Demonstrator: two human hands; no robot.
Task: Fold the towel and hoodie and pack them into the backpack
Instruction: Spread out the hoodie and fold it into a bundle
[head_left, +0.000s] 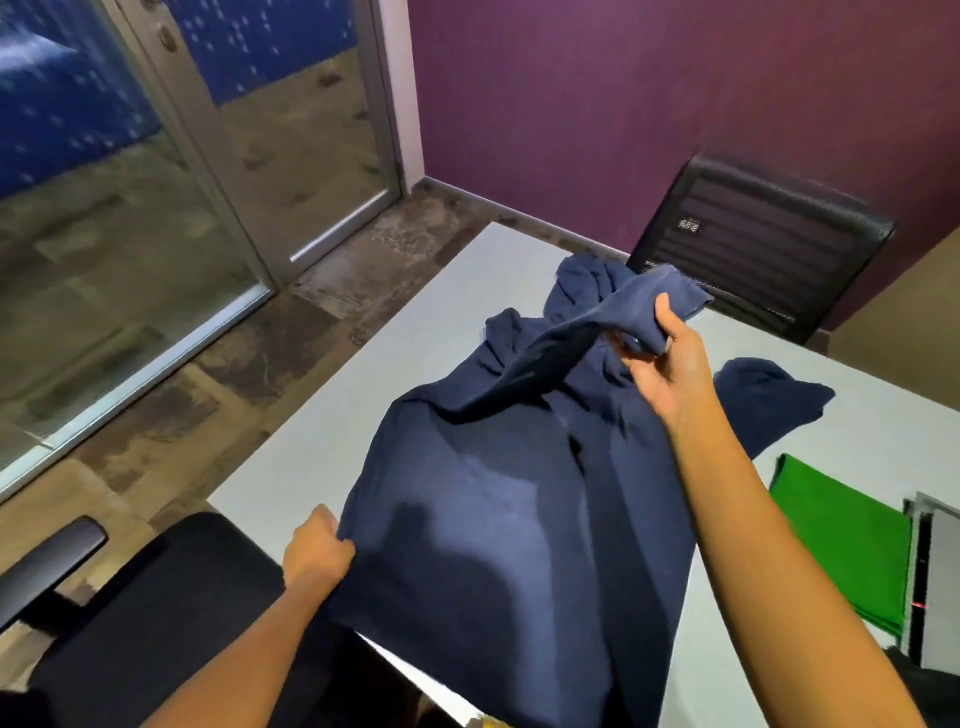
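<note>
hoodie (493, 519) sprawled on my counter (322, 415), hem hanging off the near edge | left hand (317, 545) pinching its left side | right hand (667, 369) clamped on a lifted sleeve | green towel (841, 540) folded, just right of it

Pale grey flat-topped table (322, 415), near corner cut off by the bottom edge of the view. Lying on it: a navy blue fabric hoodie (493, 545), spread over the middle, its hem hanging over the near edge, one sleeve (769, 400) flat out to the right on the tabletop. Right of the hoodie, a bright green folded cloth towel (847, 540) lies flat, apart from the hoodie body. A grey flat object (935, 582) at the right edge touches the towel; unclear what it is.
</note>
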